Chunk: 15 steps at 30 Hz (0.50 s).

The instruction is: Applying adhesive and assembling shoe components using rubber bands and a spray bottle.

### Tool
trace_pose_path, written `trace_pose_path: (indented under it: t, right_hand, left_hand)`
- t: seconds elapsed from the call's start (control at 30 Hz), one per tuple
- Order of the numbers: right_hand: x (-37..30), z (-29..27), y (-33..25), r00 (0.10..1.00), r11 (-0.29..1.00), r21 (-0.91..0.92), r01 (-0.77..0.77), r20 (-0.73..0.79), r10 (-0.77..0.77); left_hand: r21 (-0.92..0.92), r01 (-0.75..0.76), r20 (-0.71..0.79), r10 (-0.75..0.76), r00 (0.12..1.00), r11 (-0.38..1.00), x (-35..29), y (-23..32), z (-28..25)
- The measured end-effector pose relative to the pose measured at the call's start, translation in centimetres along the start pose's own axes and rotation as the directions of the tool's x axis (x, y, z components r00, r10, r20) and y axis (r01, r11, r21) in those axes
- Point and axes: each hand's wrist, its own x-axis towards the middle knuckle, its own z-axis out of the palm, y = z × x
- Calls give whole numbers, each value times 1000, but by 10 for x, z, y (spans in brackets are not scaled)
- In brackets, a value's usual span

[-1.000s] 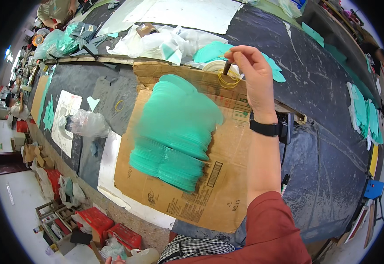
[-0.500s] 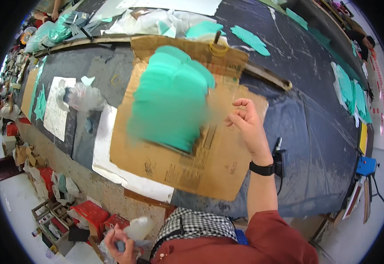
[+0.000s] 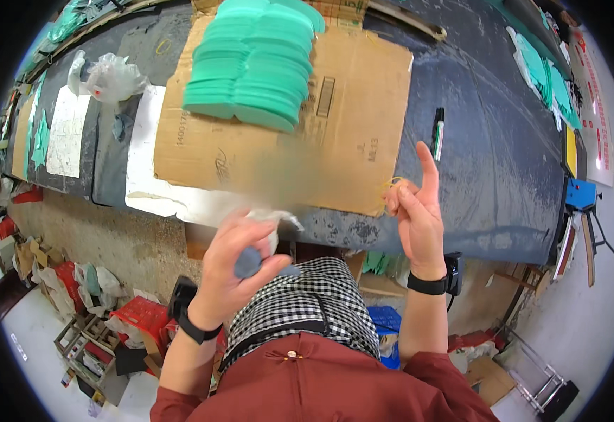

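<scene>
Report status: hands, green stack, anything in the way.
Left hand gripping grey item. Right hand pinching yellow band. Green stack on cardboard. Marker beside cardboard, clear of stack.

From afar, I see matt brown cardboard (image 3: pixel 363 105) under smooth green sheets (image 3: pixel 251 63); right of the cardboard, a smooth plastic marker (image 3: pixel 438 133); left, a glossy, crinkled plastic bag (image 3: pixel 113 79).

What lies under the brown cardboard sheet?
A white sheet sticks out from under the left side of the brown cardboard; the dark tabletop shows past its right edge. What lies beneath the middle is covered.
</scene>
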Motion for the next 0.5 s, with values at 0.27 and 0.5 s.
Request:
trace_pose_path:
  t: [0.27, 0.5]
  right_hand:
    - [-73, -22, 45, 993, 932, 356, -75, -59, 103]
    - [-77, -51, 35, 985, 873, 478, -99, -77, 153]
  left_hand:
    - [-66, -65, 109, 72, 991, 996, 23, -3, 69]
    - [-24, -102, 110, 104, 988, 994, 52, 23, 81]
